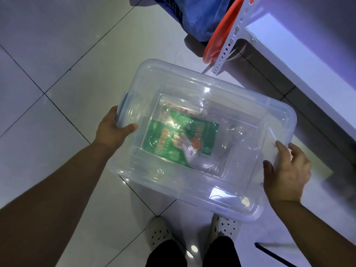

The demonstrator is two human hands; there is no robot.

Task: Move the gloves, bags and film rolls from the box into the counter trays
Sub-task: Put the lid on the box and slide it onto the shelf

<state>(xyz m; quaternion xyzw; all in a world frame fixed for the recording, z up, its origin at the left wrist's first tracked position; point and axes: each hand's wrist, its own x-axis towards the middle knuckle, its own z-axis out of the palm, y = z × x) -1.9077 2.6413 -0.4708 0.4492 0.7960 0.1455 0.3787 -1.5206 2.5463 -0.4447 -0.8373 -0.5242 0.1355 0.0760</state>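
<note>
Two pale perforated shoes point(157, 231) stand nearest on the tiled floor point(57, 74), below dark trouser legs. Part of the right shoe is hidden by the box.

Above them, both bare forearms reach forward to a clear plastic box point(192, 89) with its clear lid on, held out over the floor and turned at an angle. The left hand point(113, 128) grips the box's left end at the grey-blue latch, with the thumb laid along the lid and the fingers curled under the edge. The right hand point(287, 170) holds the opposite end, thumb and forefinger resting on the lid's rim and the other fingers bent around the side.

Through the lid, a green packet point(173, 143) printed with a picture of a gloved hand lies flat on the bottom of the box. Just beyond it, touching or overlapping its far edge, lies a lighter packet point(185, 109) whose contents I cannot make out through the glare.

Farther off to the right runs a white worktop point(308, 64) on a frame with a perforated metal upright point(229, 41). An orange plastic lid point(217, 39) leans behind the upright, and behind that sits a crumpled blue bag point(202, 16).
</note>
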